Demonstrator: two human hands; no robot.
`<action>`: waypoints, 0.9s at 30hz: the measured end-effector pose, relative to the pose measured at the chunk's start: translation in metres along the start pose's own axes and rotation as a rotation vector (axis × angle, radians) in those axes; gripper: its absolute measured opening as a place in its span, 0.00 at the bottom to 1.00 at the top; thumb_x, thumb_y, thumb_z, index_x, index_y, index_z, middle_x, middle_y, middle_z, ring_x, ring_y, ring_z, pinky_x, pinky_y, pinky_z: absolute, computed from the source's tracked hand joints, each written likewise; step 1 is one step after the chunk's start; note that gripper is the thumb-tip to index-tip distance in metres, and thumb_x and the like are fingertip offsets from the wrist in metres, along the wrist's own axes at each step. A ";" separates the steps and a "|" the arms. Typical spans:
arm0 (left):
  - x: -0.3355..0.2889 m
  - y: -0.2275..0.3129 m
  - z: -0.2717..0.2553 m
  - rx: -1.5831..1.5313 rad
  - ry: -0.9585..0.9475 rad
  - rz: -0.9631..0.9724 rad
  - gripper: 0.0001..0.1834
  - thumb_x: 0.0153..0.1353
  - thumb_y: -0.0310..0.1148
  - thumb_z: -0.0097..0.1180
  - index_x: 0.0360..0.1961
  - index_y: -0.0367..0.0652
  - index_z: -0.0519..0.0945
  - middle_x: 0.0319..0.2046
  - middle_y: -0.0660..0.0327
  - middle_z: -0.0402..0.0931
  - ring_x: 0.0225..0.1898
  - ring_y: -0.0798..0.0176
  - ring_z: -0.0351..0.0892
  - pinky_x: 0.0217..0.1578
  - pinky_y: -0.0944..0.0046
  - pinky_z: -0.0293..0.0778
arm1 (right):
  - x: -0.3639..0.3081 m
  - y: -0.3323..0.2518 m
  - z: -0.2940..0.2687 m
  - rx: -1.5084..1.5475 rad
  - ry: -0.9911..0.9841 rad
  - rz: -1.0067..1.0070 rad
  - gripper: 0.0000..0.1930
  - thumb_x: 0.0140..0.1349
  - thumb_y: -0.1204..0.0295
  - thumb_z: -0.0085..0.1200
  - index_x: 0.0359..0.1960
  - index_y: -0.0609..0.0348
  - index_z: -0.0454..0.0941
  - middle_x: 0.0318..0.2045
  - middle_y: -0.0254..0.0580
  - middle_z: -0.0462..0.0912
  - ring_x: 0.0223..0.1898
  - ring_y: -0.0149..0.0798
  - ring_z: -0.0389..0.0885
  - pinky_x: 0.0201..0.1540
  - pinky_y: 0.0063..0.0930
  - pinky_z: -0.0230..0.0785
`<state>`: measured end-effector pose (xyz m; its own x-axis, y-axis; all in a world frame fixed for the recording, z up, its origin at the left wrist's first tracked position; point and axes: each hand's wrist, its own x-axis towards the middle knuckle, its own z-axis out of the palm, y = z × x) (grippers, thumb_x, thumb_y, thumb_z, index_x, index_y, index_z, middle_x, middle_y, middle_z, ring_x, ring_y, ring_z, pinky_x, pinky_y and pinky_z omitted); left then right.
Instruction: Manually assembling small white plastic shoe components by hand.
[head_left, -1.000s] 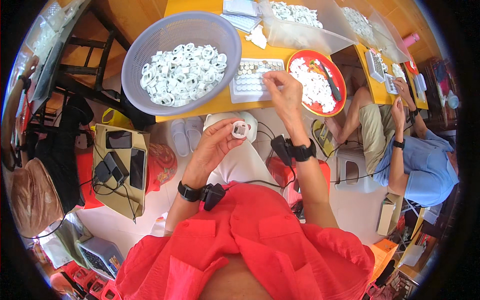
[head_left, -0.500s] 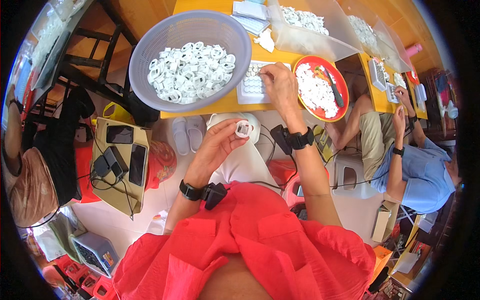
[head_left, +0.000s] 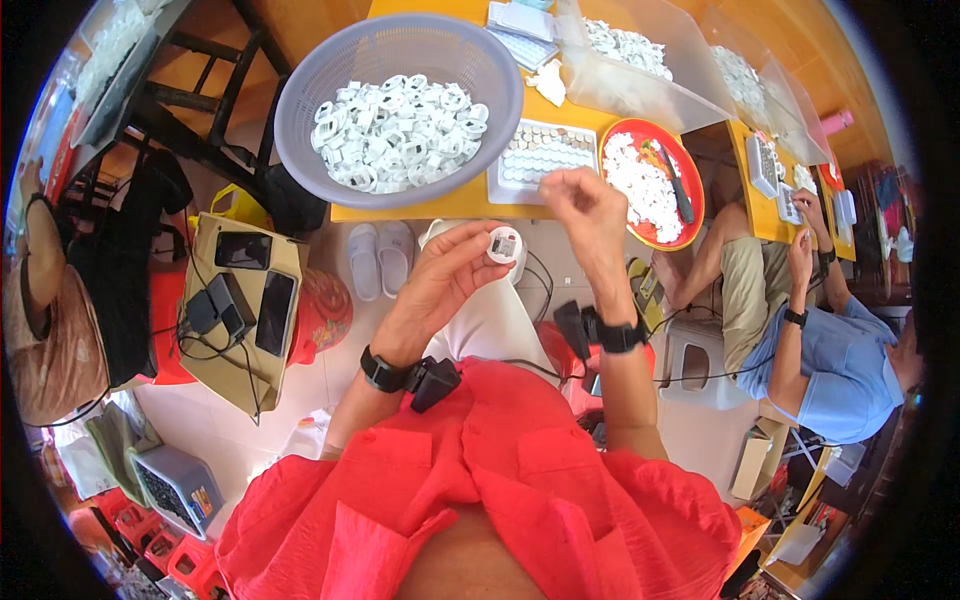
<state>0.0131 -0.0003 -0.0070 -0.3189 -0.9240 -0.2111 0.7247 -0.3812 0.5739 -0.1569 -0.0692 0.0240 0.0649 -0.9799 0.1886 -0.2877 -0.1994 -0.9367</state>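
The part [head_left: 504,246] is round and white, with a greyish recess at its middle, pinched in the left hand [head_left: 443,277], face upward. The white tray [head_left: 501,192] lies flat beyond it; silvery discs [head_left: 552,137] line its far rows, paler round pockets its nearer ones.

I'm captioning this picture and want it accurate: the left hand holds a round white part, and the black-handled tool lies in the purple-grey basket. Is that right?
Not quite: the head view shows the black-handled tool lying in the round red tray, not in the purple-grey basket. The left hand does hold a round white part.
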 end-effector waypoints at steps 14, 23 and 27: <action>0.003 -0.004 0.014 0.116 0.067 0.049 0.11 0.57 0.27 0.50 0.42 0.36 0.74 0.37 0.59 0.76 0.37 0.69 0.76 0.39 0.69 0.75 | -0.051 -0.024 0.008 -0.253 -0.001 -0.398 0.09 0.42 0.85 0.54 0.26 0.62 0.71 0.21 0.42 0.72 0.24 0.40 0.72 0.24 0.28 0.65; 0.000 -0.007 0.014 0.273 0.105 0.125 0.11 0.55 0.27 0.54 0.40 0.36 0.76 0.35 0.60 0.76 0.35 0.70 0.76 0.38 0.70 0.75 | -0.057 -0.020 0.014 -0.505 -0.027 -0.651 0.09 0.43 0.84 0.51 0.28 0.61 0.71 0.21 0.41 0.70 0.24 0.42 0.69 0.25 0.31 0.65; -0.003 -0.007 0.015 0.281 0.121 0.105 0.11 0.55 0.27 0.54 0.39 0.36 0.76 0.35 0.60 0.76 0.35 0.70 0.76 0.37 0.70 0.75 | -0.062 -0.016 0.017 -0.590 -0.027 -0.699 0.08 0.43 0.82 0.50 0.28 0.62 0.71 0.21 0.40 0.70 0.23 0.41 0.69 0.24 0.29 0.66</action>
<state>-0.0002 0.0052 0.0018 -0.1646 -0.9611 -0.2220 0.5473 -0.2762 0.7900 -0.1398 -0.0048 0.0218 0.4280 -0.6355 0.6426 -0.6153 -0.7257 -0.3078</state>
